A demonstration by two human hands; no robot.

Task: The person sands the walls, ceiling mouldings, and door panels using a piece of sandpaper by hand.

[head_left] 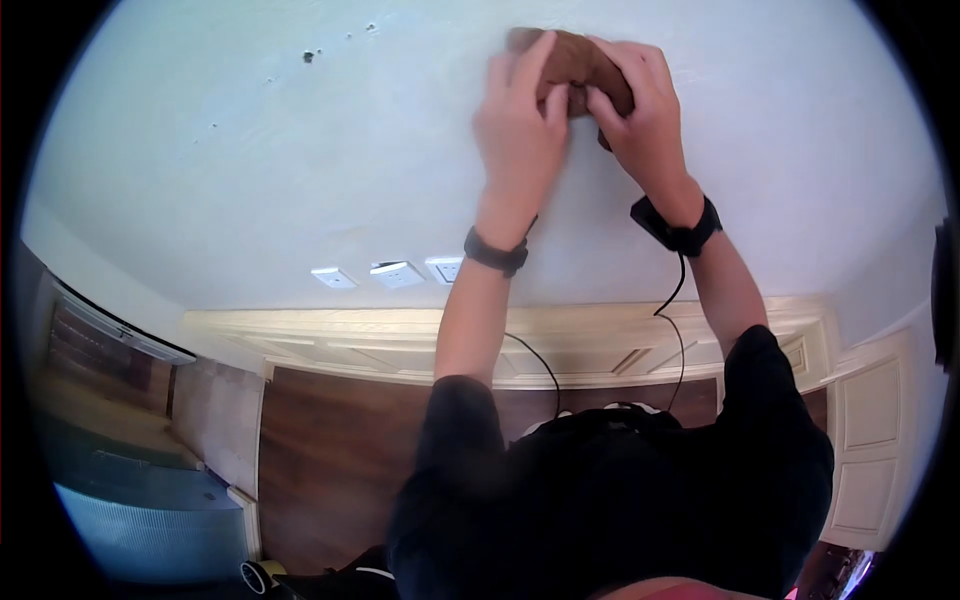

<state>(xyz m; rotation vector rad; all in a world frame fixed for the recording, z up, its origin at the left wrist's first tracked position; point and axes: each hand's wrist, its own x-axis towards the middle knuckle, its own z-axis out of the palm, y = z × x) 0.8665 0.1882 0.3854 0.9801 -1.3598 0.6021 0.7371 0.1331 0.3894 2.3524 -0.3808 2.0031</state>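
Note:
High on the white wall [330, 160], both my hands grip a bunched brown cloth [578, 58]. My left hand [522, 118] is closed around its left side, a little blurred. On the right side, my right hand [645, 115] has its fingers curled over the cloth, thumb pointing inward. The cloth appears to lie against the wall, though whether it presses on it I cannot tell. Each wrist wears a black band, and a thin black cable [683, 310] hangs from the right one.
Three white sockets or switches [397, 274] sit low on the wall to the left; the middle one looks tilted. Dark holes [308, 57] mark the upper left wall. Cream panelling [330, 335] runs along the bottom above a dark wood floor [330, 450]. A ribbed blue-grey object [150, 535] stands lower left.

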